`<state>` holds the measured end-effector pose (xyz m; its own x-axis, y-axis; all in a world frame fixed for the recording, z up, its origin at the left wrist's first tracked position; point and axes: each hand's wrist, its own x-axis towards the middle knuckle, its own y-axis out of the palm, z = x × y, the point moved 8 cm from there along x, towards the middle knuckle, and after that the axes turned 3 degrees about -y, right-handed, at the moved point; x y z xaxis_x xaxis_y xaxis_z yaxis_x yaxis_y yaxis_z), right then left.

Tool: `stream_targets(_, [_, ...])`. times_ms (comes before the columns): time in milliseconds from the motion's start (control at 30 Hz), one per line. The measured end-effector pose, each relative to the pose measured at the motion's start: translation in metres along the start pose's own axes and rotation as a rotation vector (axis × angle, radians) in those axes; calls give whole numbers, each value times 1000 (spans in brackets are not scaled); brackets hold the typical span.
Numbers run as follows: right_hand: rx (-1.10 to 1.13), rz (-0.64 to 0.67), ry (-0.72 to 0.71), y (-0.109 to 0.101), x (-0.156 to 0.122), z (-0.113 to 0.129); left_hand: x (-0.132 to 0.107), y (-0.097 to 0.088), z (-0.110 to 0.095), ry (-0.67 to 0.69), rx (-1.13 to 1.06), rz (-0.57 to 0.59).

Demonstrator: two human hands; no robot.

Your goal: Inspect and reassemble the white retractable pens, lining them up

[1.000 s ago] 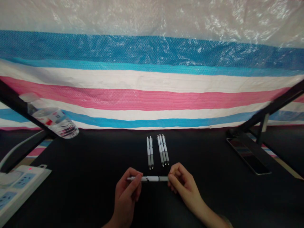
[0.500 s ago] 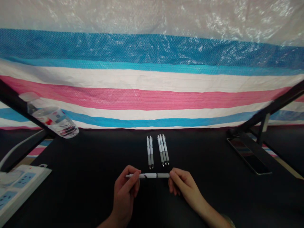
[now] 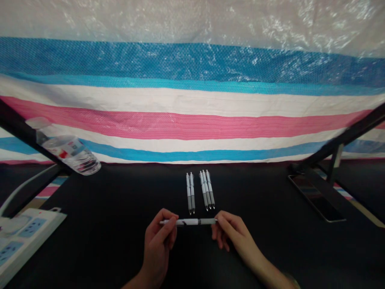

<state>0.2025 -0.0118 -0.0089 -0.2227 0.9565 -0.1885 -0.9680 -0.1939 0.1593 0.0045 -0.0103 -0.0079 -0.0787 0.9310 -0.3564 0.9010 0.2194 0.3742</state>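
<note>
Head view. Behind the black table (image 3: 120, 224) I see a striped tarp (image 3: 192, 120) in blue, white and pink. On the table's left edge lies a white power strip (image 3: 21, 237); a water bottle (image 3: 67, 154) leans at its far left, and a phone (image 3: 315, 197) lies at its right. Five pens lie in the table's middle: a pair of pens (image 3: 190, 192) and, just beside it, three pens (image 3: 207, 189). Nearer me, just above the table, the left hand (image 3: 158, 245) and right hand (image 3: 233, 235) each pinch one end of a pen (image 3: 192, 221). It is held level, crosswise, with a white barrel, a grey section toward the right hand and a small dark mark mid-barrel.
</note>
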Motion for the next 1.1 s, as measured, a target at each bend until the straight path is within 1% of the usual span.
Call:
stream_targets(67, [1,16,31,1,1,-4,0,0,0,4,10,1])
stream_targets(167, [51,0,47,0,1,-7,1,0,0,9,26,0])
stream_targets(300, [186,-32,19,-3,0,-2,4,-2,-5,31,20,-13])
stream_targets(400, [297,-88,6,-9,-2,1,5,-4,-8,44,7,-24])
stream_targets(500, [368,-171,-18,-18,-3,1,6,-6,-10,49,-13,-28])
stream_targets(633, [371,-274,-62,-29,-6,1,7,-7,-12,58,-27,-24])
stream_targets(767, [366,-312,-89,-34,-7,0,7,-7,-13,71,-40,-27])
stream_targets(867, [369,-309,-92,-35,-7,-1,7,-7,-13,63,-40,-31])
stream_targets(967, [357,-272,-108,-33,-6,0,7,-6,-12,47,-37,-31])
stream_targets(1033, [326,-218,-129,-27,-5,4,7,-5,-11,44,-33,-27])
stream_targets(1100, [267,-133,-146,-17,-5,8,6,-4,-9,42,-27,-16])
